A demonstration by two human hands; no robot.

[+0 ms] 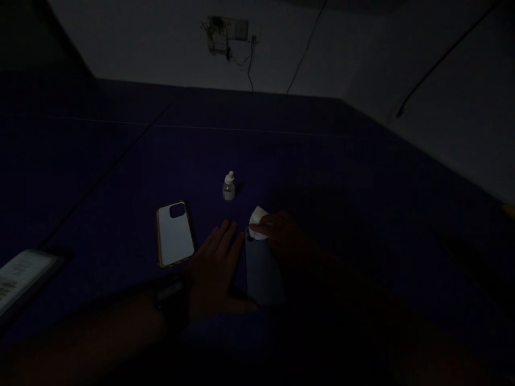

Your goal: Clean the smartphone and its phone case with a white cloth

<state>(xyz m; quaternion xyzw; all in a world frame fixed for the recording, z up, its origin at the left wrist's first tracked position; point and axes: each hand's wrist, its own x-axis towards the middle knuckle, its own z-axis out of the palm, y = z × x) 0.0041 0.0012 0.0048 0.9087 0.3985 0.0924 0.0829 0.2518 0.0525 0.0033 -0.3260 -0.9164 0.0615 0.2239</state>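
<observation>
A phone (pixel 263 273) lies back side up on the dark blue surface, its camera end pointing away from me. My right hand (pixel 285 236) pinches a white tissue (pixel 257 215) and presses it on the phone's camera end, hiding part of it. Flat beside the phone's left edge rests my left hand (pixel 215 268), fingers stretched out, thumb at the phone's lower corner. A phone case (pixel 175 238) with a camera cutout lies left of that hand. Beyond both hands stands a small dropper bottle (pixel 229 190) with a white top.
At the far left lies a white packet or box (pixel 24 273) with faint print. A wall socket panel (pixel 231 29) with cables is on the back wall. The room is very dark, and a wall (pixel 450 107) bounds the surface on the right.
</observation>
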